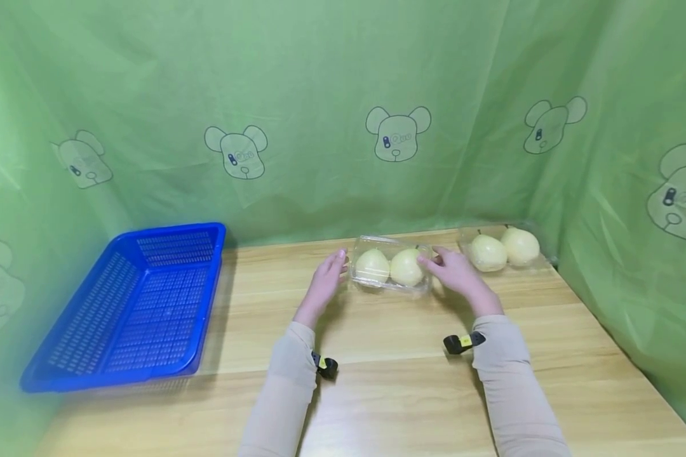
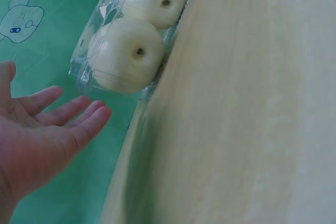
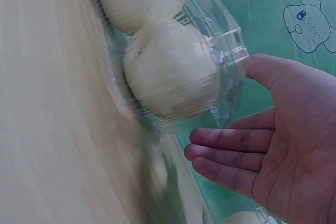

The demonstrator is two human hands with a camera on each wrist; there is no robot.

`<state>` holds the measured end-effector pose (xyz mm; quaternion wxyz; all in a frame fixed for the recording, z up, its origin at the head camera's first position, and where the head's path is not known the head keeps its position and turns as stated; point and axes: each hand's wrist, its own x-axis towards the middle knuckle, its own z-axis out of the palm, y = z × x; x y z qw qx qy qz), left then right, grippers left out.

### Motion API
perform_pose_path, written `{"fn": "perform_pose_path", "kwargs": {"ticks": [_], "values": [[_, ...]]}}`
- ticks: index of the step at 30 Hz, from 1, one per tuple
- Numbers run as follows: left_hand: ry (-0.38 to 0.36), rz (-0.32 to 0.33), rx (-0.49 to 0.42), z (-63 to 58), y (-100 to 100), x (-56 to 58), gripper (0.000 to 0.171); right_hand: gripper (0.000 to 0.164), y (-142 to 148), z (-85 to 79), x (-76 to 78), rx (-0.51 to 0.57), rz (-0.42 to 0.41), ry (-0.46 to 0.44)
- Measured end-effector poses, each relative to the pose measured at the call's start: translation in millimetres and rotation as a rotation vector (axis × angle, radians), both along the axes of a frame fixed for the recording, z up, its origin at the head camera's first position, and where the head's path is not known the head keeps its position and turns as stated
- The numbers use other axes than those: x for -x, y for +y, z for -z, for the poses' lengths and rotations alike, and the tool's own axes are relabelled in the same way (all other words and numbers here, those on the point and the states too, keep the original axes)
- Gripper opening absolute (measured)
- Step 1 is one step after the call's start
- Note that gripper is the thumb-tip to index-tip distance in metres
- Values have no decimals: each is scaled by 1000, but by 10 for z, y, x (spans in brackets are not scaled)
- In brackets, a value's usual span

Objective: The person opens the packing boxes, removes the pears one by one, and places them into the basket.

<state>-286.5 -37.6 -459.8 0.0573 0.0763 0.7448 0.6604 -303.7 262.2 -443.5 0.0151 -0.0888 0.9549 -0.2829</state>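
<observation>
Your clear box (image 1: pixel 390 287) is sitting near the table's (image 1: pixel 377 387) back edge, a bit right of the middle. Its long axis is running left to right, roughly along that edge but skewed: the right end is angling toward the front edge. A short end is facing each of your hands. Inside, the left pear (image 1: pixel 372 266) and right pear (image 1: pixel 406 266) are lying side by side along the axis; the right one's stem is pointing toward the back edge.

Your left hand (image 1: pixel 327 279) is flanking the left end, fingers loose and spread, grasping nothing; the left wrist view is showing a gap between fingertips and plastic. Your right hand (image 1: pixel 456 273) is flanking the right end: the thumb is overlapping the box and seemingly touching it, the other fingers are extending straight, uncurled. Whether the thumb is pressing, you cannot tell from here.

Past your right hand, a second clear box (image 1: pixel 543 261) with two more pears is occupying the back right corner. A blue basket (image 1: pixel 207 304) is standing along the left edge, well apart from your left hand. A green curtain (image 1: pixel 320 63) printed with animal heads is hanging behind the back edge.
</observation>
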Motion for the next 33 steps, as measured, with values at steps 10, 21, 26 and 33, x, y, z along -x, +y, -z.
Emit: {"fn": "perform_pose_path", "kwargs": {"ticks": [10, 21, 26, 33], "values": [[-13, -23, 23, 21, -5, -14, 64, 88, -50, 97, 10, 84, -12, -45], [-23, -71, 11, 42, -57, -12, 61, 81, -157, 138, 11, 119, -61, -24], [-28, -111, -2, 54, -95, 10, 56, 79, -225, 144, 4, 128, -87, -11], [-23, -140, -21, 68, -165, 27, 53, 81, -302, 172, -7, 150, -114, -27]]}}
